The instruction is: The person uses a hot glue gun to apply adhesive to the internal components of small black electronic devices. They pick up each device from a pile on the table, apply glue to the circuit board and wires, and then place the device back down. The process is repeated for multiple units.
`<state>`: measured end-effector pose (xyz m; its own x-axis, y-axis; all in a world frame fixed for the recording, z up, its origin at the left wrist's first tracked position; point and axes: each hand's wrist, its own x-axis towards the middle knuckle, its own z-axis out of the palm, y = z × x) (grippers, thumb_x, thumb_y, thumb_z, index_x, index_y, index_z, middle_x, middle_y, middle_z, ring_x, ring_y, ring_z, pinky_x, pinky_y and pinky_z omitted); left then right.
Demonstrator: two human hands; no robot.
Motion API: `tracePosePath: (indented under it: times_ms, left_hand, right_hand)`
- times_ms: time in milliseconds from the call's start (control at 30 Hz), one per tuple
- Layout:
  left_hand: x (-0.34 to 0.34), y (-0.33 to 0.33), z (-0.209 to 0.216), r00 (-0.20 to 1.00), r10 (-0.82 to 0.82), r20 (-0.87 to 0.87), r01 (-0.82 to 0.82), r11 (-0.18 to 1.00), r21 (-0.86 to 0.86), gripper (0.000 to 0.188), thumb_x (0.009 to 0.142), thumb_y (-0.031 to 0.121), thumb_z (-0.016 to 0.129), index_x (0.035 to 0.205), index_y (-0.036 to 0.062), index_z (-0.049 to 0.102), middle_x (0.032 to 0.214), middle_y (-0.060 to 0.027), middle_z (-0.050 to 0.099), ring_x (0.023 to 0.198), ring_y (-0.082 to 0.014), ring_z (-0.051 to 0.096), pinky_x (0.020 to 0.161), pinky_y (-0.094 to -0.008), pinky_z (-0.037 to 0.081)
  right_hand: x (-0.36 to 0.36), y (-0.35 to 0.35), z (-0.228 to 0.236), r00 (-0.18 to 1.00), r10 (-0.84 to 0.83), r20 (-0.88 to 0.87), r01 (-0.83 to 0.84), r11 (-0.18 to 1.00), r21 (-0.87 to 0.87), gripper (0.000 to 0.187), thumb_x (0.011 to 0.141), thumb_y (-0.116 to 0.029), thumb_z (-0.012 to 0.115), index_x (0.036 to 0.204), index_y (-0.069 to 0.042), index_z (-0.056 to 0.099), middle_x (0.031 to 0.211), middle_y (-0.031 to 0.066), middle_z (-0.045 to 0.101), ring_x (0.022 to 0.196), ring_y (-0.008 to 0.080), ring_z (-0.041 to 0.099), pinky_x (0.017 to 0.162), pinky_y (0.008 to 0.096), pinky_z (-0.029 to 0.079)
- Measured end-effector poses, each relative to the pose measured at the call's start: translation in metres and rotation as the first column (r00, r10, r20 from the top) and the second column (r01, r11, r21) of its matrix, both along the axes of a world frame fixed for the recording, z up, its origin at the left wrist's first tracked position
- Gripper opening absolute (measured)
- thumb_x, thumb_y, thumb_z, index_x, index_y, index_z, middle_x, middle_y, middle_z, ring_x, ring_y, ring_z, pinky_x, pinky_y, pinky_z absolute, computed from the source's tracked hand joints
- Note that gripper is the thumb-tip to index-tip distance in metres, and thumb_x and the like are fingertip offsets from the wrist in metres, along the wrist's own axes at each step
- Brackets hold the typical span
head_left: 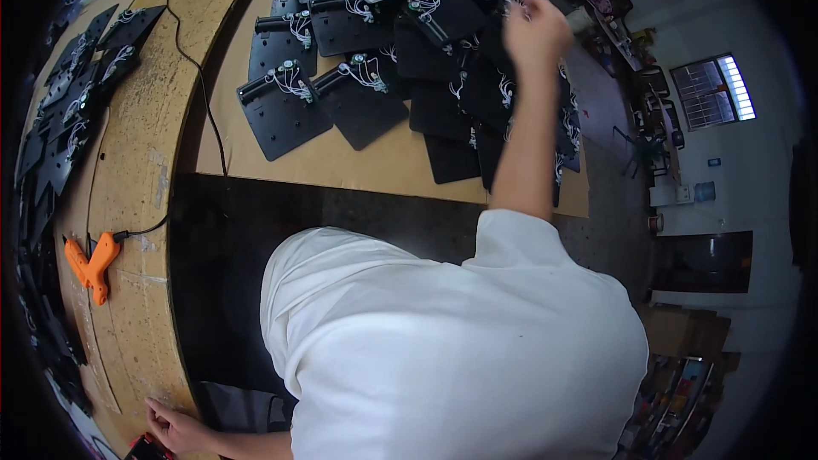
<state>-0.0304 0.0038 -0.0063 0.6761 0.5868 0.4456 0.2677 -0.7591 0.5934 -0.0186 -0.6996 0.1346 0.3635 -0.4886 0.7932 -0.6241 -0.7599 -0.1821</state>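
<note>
My right hand (537, 30) reaches out over the far right of a pile of black panels (362, 111). Its fingers are bent together around pale, thin bits, blurred and too small to name. Each panel is a flat plate, many with a black tube, small green boards and white wires along one edge. At the lower left, my left hand (177, 430) rests at the edge of the wooden bench, fingers loosely bent and apart, with nothing seen in them. Right beside it, a black and red object (146, 447) shows only in part.
An orange glue gun (94, 264) stands on the wooden bench (141, 170), its black cord running along the bench. More black panels (72, 119) line the bench's far left side. Brown cardboard (230, 153) lies under the pile. Boxes (682, 332) stand at the right wall.
</note>
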Motion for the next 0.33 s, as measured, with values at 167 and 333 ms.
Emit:
tracePosePath:
  times_ms: [167,333]
  left_hand:
    - [-0.001,-0.003,0.001,0.999,0.023,0.022,-0.023,1.000,-0.008,0.034,0.089,0.032,0.071,0.089,-0.0022,0.071,0.061,-0.0005,0.053,0.058,-0.0099,0.045,0.052,-0.0272,0.038]
    - [-0.001,-0.001,0.001,1.000,0.013,0.020,-0.013,1.000,-0.011,0.036,0.089,0.034,0.070,0.087,-0.0016,0.070,0.061,0.0006,0.050,0.058,-0.0098,0.043,0.053,-0.0266,0.036]
  right_hand:
    - [-0.117,-0.132,-0.063,0.945,-0.097,-0.313,0.297,0.656,0.694,0.018,0.074,-0.020,0.072,0.090,-0.010,0.075,0.082,0.0060,0.070,0.058,0.0187,0.058,0.044,0.0322,0.039]
    - [-0.115,-0.118,-0.082,0.933,0.005,-0.360,0.331,0.381,0.863,0.027,0.074,-0.020,0.075,0.100,-0.012,0.075,0.100,0.0085,0.070,0.067,0.0183,0.060,0.043,0.0367,0.039]
